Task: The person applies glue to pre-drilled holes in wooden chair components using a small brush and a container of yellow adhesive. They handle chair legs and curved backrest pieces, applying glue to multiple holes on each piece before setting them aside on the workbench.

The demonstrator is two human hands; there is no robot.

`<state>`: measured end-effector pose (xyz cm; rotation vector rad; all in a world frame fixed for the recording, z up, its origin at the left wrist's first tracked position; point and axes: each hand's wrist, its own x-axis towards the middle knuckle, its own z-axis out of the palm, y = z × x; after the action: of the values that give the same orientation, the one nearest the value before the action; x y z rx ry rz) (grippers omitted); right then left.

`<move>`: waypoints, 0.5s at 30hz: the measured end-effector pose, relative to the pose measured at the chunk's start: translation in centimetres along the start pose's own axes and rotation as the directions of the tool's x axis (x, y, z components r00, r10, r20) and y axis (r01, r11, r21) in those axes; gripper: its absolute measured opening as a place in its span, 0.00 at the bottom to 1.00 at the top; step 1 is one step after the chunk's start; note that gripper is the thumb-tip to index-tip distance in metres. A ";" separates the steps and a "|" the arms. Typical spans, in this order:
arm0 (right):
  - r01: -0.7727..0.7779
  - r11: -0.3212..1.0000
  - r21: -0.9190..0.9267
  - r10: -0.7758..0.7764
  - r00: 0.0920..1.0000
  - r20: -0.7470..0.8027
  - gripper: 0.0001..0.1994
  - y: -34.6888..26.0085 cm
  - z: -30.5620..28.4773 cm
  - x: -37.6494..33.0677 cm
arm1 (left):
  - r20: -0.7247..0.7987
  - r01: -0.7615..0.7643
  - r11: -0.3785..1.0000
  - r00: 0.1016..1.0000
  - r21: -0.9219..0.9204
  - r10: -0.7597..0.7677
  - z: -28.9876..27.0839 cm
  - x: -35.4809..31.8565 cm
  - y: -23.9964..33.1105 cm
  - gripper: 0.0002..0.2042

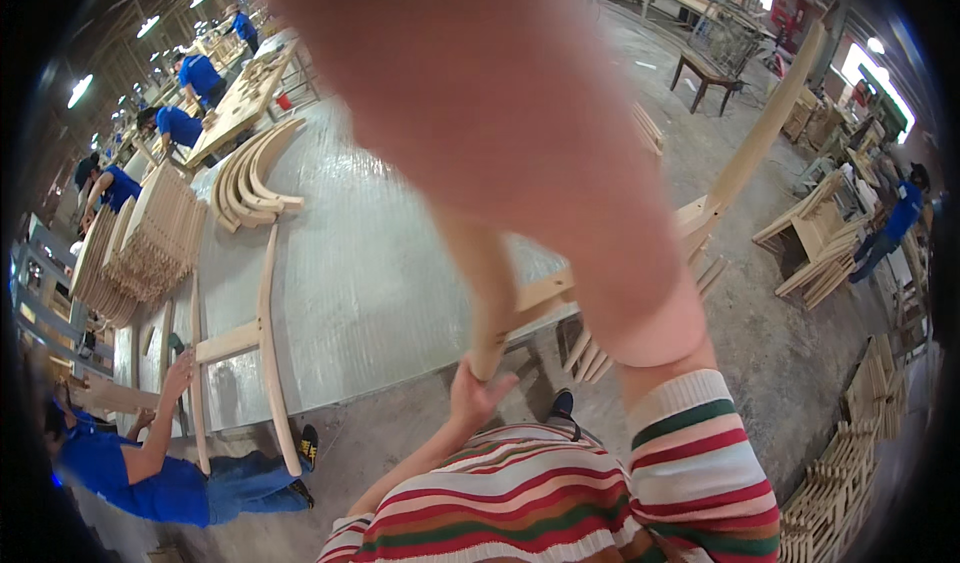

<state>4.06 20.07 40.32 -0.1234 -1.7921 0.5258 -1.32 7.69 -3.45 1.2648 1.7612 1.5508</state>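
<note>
My left hand [474, 401] grips the lower end of a pale wooden leg, its thumb sticking out to the side. The leg belongs to a wooden chair frame [546, 293], whose crossbar runs to a second long leg at the right. Raised very close to the camera, my right hand [430, 73] is large and smeared by motion. Its fingers cannot be made out, nor whether they hold anything. My right forearm covers the upper part of the near leg and some of the crossbar.
A grey-topped table [350, 293] bears curved wooden pieces [245, 178] and stacked slats [155, 233]. At left, a person in blue [150, 473] touches another wooden frame [228, 343]. Wooden parts [830, 503] are piled lower right; a dark stool [705, 78] stands farther back.
</note>
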 end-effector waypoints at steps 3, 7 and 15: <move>0.057 0.998 -0.041 -0.049 0.981 0.189 0.20 -0.4 5.5 2.3 | -0.087 0.219 0.962 0.968 -0.160 -0.235 -2.8 0.5 -0.9 0.09; 0.009 0.967 -0.255 0.134 0.831 0.540 0.22 2.6 8.5 4.1 | -0.242 0.274 0.955 0.924 -0.116 -0.295 -10.7 -1.6 -0.1 0.10; -0.045 0.998 -0.033 0.042 0.995 -0.089 0.07 22.5 4.0 -0.9 | -0.088 0.590 0.761 0.772 -0.269 -0.630 -15.8 -3.0 -0.7 0.07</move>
<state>-3.63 38.68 29.53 -0.2066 -1.7157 0.5127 -13.17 -2.85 -0.78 0.3677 1.7863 1.4266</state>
